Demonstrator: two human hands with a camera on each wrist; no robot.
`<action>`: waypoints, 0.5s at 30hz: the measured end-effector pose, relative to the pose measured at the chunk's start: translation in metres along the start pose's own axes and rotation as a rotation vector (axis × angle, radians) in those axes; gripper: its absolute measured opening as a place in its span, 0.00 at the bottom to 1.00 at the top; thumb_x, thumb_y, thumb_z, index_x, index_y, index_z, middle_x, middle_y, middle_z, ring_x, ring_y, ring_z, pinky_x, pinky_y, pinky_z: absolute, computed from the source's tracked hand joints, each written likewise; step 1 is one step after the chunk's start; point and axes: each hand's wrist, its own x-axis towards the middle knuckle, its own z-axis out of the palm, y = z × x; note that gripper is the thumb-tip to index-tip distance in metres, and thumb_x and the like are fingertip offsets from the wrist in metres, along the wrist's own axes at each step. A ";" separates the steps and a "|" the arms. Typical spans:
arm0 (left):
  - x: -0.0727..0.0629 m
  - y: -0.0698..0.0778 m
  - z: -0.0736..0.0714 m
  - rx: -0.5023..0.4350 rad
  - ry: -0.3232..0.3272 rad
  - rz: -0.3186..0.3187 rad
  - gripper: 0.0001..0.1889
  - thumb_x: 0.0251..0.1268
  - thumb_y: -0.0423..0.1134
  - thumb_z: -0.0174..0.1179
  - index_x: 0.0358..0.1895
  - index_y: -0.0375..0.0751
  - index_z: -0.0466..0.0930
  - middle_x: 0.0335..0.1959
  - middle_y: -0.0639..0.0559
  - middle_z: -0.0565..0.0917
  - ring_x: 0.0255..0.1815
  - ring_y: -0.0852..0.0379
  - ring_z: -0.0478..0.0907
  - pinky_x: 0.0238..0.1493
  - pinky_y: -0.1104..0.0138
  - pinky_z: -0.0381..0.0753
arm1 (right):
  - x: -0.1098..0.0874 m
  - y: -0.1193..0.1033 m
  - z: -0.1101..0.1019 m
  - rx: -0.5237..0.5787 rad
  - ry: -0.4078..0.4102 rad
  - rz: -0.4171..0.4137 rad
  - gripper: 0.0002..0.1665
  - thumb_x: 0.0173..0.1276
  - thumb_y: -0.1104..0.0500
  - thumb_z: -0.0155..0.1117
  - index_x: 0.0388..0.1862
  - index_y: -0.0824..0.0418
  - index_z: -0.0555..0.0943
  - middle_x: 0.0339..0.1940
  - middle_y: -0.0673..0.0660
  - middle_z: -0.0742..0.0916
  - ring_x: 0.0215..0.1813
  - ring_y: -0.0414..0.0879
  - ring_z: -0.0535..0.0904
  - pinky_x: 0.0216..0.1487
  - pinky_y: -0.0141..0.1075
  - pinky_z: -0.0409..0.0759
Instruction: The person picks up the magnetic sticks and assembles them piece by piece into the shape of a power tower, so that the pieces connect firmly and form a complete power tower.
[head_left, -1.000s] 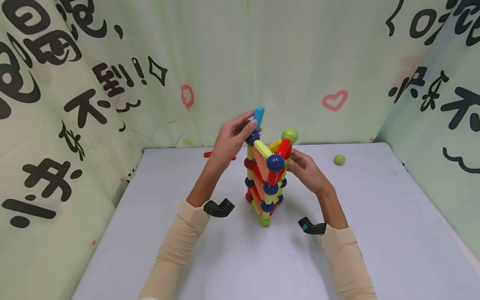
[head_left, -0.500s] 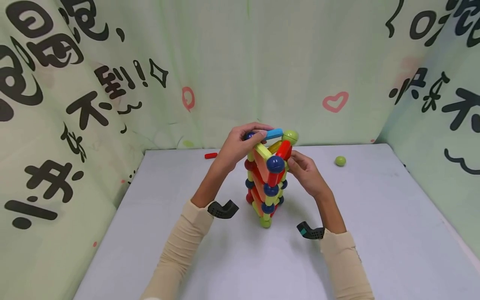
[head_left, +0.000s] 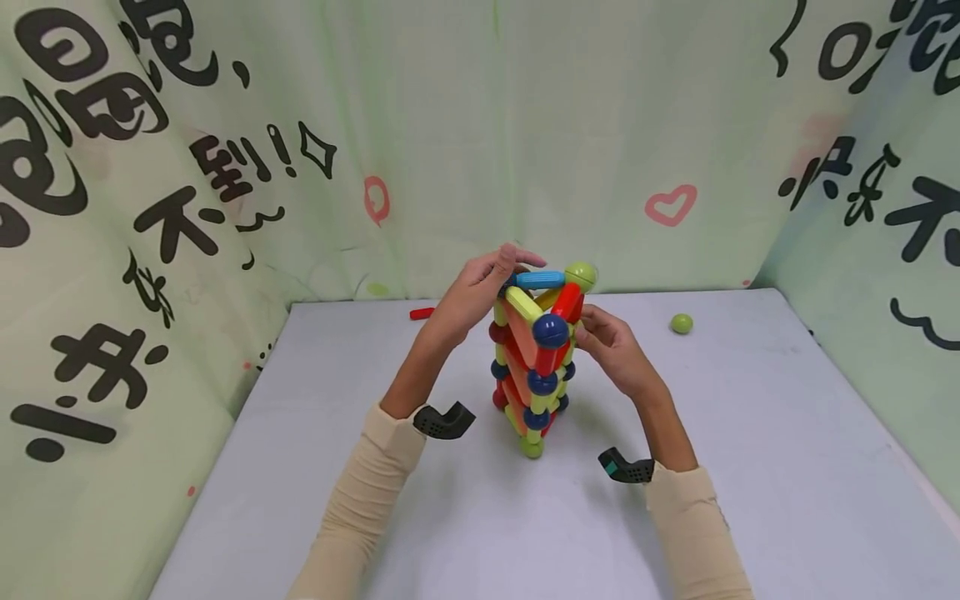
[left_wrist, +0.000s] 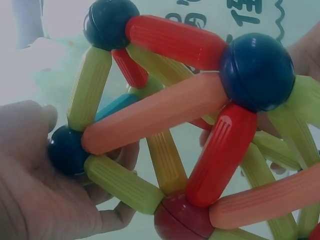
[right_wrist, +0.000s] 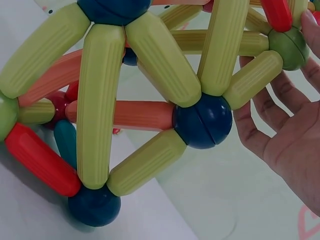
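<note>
A tower of magnetic sticks and balls [head_left: 542,382] stands upright mid-table, narrowing toward the bottom. Along its top back edge a blue magnetic stick [head_left: 542,280] spans from a dark blue ball [left_wrist: 69,150] to a light green ball [head_left: 581,275]. My left hand [head_left: 480,287] is at that blue ball, thumb raised and fingers reaching behind the top corner. With my right hand [head_left: 618,346] I hold the tower's right side; in the right wrist view, thumb and fingers lie around a green ball [right_wrist: 289,48]. Part of the left fingers is hidden behind the tower.
A loose green ball [head_left: 682,323] lies on the white table [head_left: 757,433] at the back right. One red stick [head_left: 422,314] lies at the back left, partly behind the left forearm. Printed curtains [head_left: 600,125] rise behind and on both sides.
The blue stick has swung down from upright to lying across the top between the blue and green balls. My left thumb has lifted off it. The right hand stays at the tower's side.
</note>
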 end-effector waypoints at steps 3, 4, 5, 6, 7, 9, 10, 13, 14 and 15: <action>0.000 -0.003 -0.002 -0.032 -0.018 0.013 0.27 0.80 0.54 0.32 0.61 0.43 0.75 0.55 0.43 0.81 0.57 0.51 0.78 0.62 0.58 0.76 | -0.002 -0.001 0.000 -0.017 -0.010 0.004 0.19 0.76 0.59 0.53 0.63 0.49 0.74 0.54 0.41 0.83 0.60 0.39 0.77 0.58 0.30 0.77; 0.000 -0.005 -0.002 -0.034 -0.017 0.019 0.30 0.78 0.57 0.30 0.62 0.43 0.75 0.54 0.42 0.81 0.57 0.51 0.78 0.61 0.58 0.76 | -0.002 -0.001 -0.001 -0.023 -0.014 0.000 0.19 0.75 0.59 0.54 0.63 0.50 0.74 0.54 0.41 0.83 0.60 0.39 0.77 0.58 0.30 0.77; 0.000 -0.006 -0.003 -0.035 -0.013 0.022 0.32 0.76 0.61 0.30 0.63 0.44 0.74 0.54 0.42 0.81 0.57 0.51 0.78 0.61 0.57 0.76 | -0.002 -0.001 -0.001 -0.027 -0.019 -0.005 0.19 0.75 0.60 0.54 0.63 0.50 0.73 0.54 0.42 0.83 0.60 0.39 0.77 0.58 0.30 0.77; 0.000 -0.008 -0.004 -0.035 -0.003 0.027 0.35 0.73 0.64 0.29 0.63 0.44 0.74 0.54 0.42 0.80 0.56 0.50 0.78 0.60 0.57 0.77 | -0.001 -0.002 -0.001 -0.028 -0.024 -0.009 0.20 0.75 0.61 0.55 0.63 0.51 0.73 0.53 0.42 0.83 0.60 0.40 0.77 0.58 0.31 0.78; 0.000 -0.011 -0.005 -0.036 0.008 0.030 0.38 0.70 0.67 0.29 0.63 0.45 0.74 0.53 0.42 0.80 0.56 0.50 0.78 0.59 0.56 0.77 | -0.001 -0.002 0.000 -0.030 -0.028 -0.014 0.20 0.74 0.61 0.55 0.64 0.51 0.73 0.53 0.43 0.83 0.60 0.41 0.77 0.57 0.32 0.78; 0.001 -0.018 -0.009 -0.028 0.041 0.031 0.41 0.66 0.71 0.28 0.62 0.45 0.75 0.54 0.43 0.80 0.55 0.51 0.78 0.57 0.55 0.77 | 0.000 -0.003 0.000 -0.035 -0.035 -0.020 0.21 0.74 0.62 0.55 0.64 0.53 0.73 0.53 0.44 0.83 0.60 0.42 0.77 0.56 0.34 0.79; 0.001 -0.022 -0.011 -0.027 0.061 0.025 0.41 0.66 0.71 0.27 0.61 0.44 0.75 0.54 0.43 0.80 0.54 0.50 0.78 0.56 0.53 0.78 | 0.000 -0.003 0.000 -0.039 -0.036 -0.020 0.21 0.73 0.63 0.56 0.64 0.53 0.72 0.53 0.44 0.83 0.60 0.42 0.76 0.56 0.34 0.79; 0.004 -0.040 -0.020 -0.014 0.132 -0.030 0.37 0.74 0.65 0.27 0.58 0.42 0.77 0.51 0.42 0.81 0.52 0.49 0.79 0.53 0.54 0.78 | 0.000 -0.003 0.000 -0.049 -0.038 -0.018 0.22 0.72 0.64 0.57 0.64 0.54 0.72 0.52 0.45 0.83 0.59 0.42 0.77 0.56 0.34 0.80; 0.005 -0.048 -0.023 -0.005 0.161 -0.064 0.34 0.76 0.63 0.29 0.57 0.41 0.77 0.49 0.42 0.81 0.51 0.49 0.79 0.52 0.55 0.79 | 0.000 -0.003 0.000 -0.051 -0.039 -0.019 0.22 0.72 0.64 0.57 0.64 0.54 0.72 0.51 0.45 0.83 0.59 0.42 0.77 0.56 0.34 0.80; 0.006 -0.056 -0.027 0.009 0.191 -0.102 0.32 0.78 0.60 0.31 0.56 0.40 0.78 0.48 0.41 0.82 0.50 0.48 0.79 0.51 0.56 0.79 | 0.000 -0.003 0.000 -0.052 -0.039 -0.020 0.22 0.72 0.64 0.57 0.63 0.55 0.72 0.51 0.45 0.83 0.59 0.42 0.78 0.56 0.34 0.79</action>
